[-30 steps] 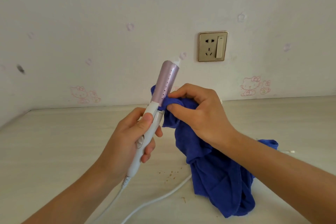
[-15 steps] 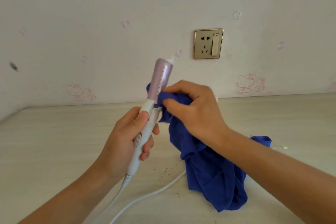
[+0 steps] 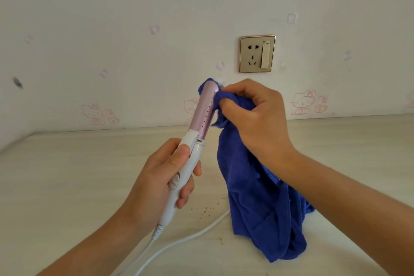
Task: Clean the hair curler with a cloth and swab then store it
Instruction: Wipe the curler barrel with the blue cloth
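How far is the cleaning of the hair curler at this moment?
Done: nothing shows as finished. In hand: the left hand grips the hair curler by its white handle while the right hand pinches the blue cloth against the tip of the lilac barrel. Remaining: the swab step, with no swab visible, and storing.

A home, likely a bedroom: pale wallpaper point(image 3: 134, 18) printed with pink cartoon cats point(image 3: 303, 103) at right of centre, a gold-framed socket point(image 3: 257, 54) mid-frame, and a light wood-grain tabletop point(image 3: 67, 175) across the bottom.
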`<state>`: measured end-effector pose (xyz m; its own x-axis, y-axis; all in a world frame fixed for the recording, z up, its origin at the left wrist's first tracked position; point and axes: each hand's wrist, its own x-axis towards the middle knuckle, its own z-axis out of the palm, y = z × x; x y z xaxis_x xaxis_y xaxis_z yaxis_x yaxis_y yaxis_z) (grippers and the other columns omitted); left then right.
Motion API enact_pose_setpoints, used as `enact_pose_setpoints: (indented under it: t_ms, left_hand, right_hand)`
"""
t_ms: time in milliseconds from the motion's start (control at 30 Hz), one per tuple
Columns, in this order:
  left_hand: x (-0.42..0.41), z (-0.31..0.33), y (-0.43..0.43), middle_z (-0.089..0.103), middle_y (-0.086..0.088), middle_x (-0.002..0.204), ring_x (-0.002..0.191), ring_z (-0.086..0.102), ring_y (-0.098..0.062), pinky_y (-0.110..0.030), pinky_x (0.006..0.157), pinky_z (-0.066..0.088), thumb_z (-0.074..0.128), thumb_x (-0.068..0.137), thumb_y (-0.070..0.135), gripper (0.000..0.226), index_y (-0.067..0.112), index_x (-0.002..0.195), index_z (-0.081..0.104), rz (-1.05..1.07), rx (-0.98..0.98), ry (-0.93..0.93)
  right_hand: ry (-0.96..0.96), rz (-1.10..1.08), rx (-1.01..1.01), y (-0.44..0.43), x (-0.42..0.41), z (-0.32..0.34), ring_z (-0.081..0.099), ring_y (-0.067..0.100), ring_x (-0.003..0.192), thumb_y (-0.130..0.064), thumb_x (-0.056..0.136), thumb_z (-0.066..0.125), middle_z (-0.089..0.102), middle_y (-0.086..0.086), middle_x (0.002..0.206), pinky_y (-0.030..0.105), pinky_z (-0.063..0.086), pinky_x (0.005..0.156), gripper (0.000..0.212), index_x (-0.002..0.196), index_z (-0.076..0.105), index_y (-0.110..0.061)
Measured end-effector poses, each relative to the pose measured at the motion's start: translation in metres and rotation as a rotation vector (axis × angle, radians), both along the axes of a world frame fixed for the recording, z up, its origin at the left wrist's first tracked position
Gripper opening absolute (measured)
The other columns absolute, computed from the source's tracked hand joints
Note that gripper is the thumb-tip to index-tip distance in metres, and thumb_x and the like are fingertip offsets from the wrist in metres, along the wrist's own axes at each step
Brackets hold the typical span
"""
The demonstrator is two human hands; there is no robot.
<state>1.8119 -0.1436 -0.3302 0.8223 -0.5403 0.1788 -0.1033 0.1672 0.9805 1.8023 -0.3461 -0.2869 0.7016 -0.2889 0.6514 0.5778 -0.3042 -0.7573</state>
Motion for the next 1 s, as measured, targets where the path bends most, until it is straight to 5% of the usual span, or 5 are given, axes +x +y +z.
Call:
enact_pose_setpoints:
  t_ms: [167,400,633,767,1000]
  left_hand:
    - [0.005,0.003,0.004,0.061,-0.017,0.083,0.046,0.044,-0.018,-0.025,0.039,0.038,0.051,0.093,0.04,0.046,0.0,0.115,0.059,0.049,-0.061,0.039]
    - [-0.003,-0.002,-0.001,0.063,-0.015,0.086,0.049,0.048,-0.018,-0.027,0.041,0.042,0.061,0.09,0.046,0.042,0.01,0.111,0.063,-0.031,-0.008,0.027]
    - [0.001,-0.004,0.002,0.06,-0.013,0.084,0.047,0.045,-0.018,-0.027,0.04,0.04,0.053,0.093,0.043,0.041,0.006,0.111,0.059,0.036,-0.076,0.064]
    - [0.002,-0.006,0.005,0.059,-0.012,0.084,0.047,0.045,-0.017,-0.027,0.041,0.04,0.054,0.093,0.045,0.042,0.008,0.112,0.06,0.019,-0.067,0.08]
    - [-0.003,-0.012,0.002,0.056,-0.013,0.077,0.043,0.039,-0.013,-0.021,0.038,0.035,0.059,0.09,0.051,0.046,0.01,0.112,0.061,-0.09,-0.017,0.181]
  right_hand:
    - [0.057,0.147,-0.119,0.017,-0.003,-0.021,0.074,0.013,0.074,0.002,0.086,0.071,0.077,-0.001,0.084,0.019,0.058,0.069,0.016,0.092,0.077,-0.01]
    - [0.019,-0.029,0.03,-0.007,0.003,0.006,0.075,0.019,0.065,0.002,0.086,0.064,0.077,0.002,0.076,0.043,0.065,0.069,0.018,0.092,0.076,-0.01]
    - [0.085,0.137,-0.099,0.018,-0.004,-0.021,0.073,0.012,0.068,0.002,0.086,0.072,0.077,0.002,0.078,0.02,0.057,0.066,0.011,0.091,0.076,-0.007]
    - [0.076,0.039,-0.199,0.015,0.0,-0.022,0.073,0.013,0.078,-0.006,0.085,0.073,0.076,-0.006,0.082,0.028,0.06,0.072,0.011,0.09,0.077,-0.015]
    - [0.023,-0.145,0.08,-0.018,0.008,0.004,0.077,0.015,0.067,-0.005,0.087,0.061,0.077,-0.002,0.075,0.026,0.062,0.068,0.015,0.091,0.072,-0.014]
